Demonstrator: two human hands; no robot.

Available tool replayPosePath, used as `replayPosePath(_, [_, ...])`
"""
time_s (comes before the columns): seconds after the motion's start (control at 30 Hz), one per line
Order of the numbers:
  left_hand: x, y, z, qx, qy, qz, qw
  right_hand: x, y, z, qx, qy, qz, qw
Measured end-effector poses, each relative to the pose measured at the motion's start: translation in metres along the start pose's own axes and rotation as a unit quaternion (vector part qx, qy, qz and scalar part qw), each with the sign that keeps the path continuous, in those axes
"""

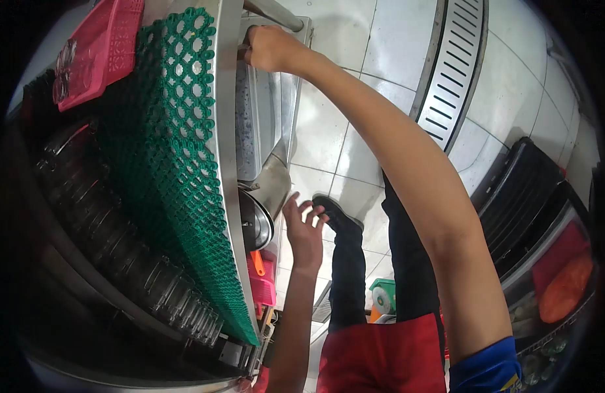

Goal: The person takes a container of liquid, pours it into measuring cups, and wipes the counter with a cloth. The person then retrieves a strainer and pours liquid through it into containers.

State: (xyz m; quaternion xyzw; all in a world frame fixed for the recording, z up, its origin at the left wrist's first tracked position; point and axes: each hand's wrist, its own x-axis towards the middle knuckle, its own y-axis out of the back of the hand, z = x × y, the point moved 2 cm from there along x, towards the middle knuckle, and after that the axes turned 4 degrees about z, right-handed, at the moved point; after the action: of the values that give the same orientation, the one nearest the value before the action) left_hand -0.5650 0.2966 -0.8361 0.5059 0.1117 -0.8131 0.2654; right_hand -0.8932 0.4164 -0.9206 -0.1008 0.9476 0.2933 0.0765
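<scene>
My right hand (273,50) is closed at the far end of the steel counter edge (227,98), its fingers curled round something dark that I cannot make out. Below it, on the lower level, lies a grey, translucent lidded container (258,124). My left hand (305,230) hangs in the air beside the counter with its fingers spread and nothing in it. Close to that hand, under the counter, is a round metal pot or lid (258,223). An orange handle (258,262) sticks out below it.
A green honeycomb mat (191,141) covers the counter, with rows of clear glasses (138,262) and a pink basket (122,49) on it. A slotted floor drain (452,72) crosses the white tiles. Black crates (522,196) and an orange bag (566,288) are at right.
</scene>
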Motion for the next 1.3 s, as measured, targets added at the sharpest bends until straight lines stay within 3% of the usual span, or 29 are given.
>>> replayPosePath(0.1, [-0.012,-0.002,-0.008,0.013,0.055,0.033,0.998,-0.004,0.003,-0.006,0.017,-0.005,-0.005,1.0])
replayPosePath(0.27, [-0.019,-0.001,-0.007,0.035,0.058,0.038,0.997,-0.007,0.005,-0.01,0.007,0.001,-0.008,1.0])
replayPosePath(0.37, [-0.018,-0.002,0.005,0.036,0.05,0.036,0.997,-0.013,0.004,0.001,0.035,-0.049,-0.026,0.998])
replayPosePath(0.47, [-0.012,-0.003,0.022,0.06,-0.007,0.046,0.997,-0.046,0.02,-0.002,0.051,-0.032,-0.048,0.997])
replayPosePath(0.57, [-0.009,-0.003,0.038,0.105,-0.051,0.084,0.99,-0.071,0.019,0.001,0.013,-0.011,0.005,1.0])
replayPosePath(0.63, [-0.006,-0.005,0.046,0.126,-0.067,0.097,0.985,-0.09,0.028,-0.004,0.087,-0.089,0.046,0.991])
replayPosePath(0.83, [0.005,-0.006,0.065,0.226,-0.143,0.068,0.961,-0.106,0.038,0.013,0.117,-0.131,0.034,0.984])
replayPosePath(1.03, [0.011,-0.004,0.064,0.237,-0.141,0.087,0.957,-0.087,0.035,0.023,0.008,-0.073,0.08,0.994])
replayPosePath(1.17, [0.013,-0.004,0.062,0.243,-0.12,0.09,0.958,-0.058,0.037,0.046,0.058,-0.057,0.076,0.994])
replayPosePath(1.3, [0.028,-0.011,0.064,0.213,-0.08,0.113,0.967,-0.034,0.041,0.05,0.002,-0.07,0.045,0.997])
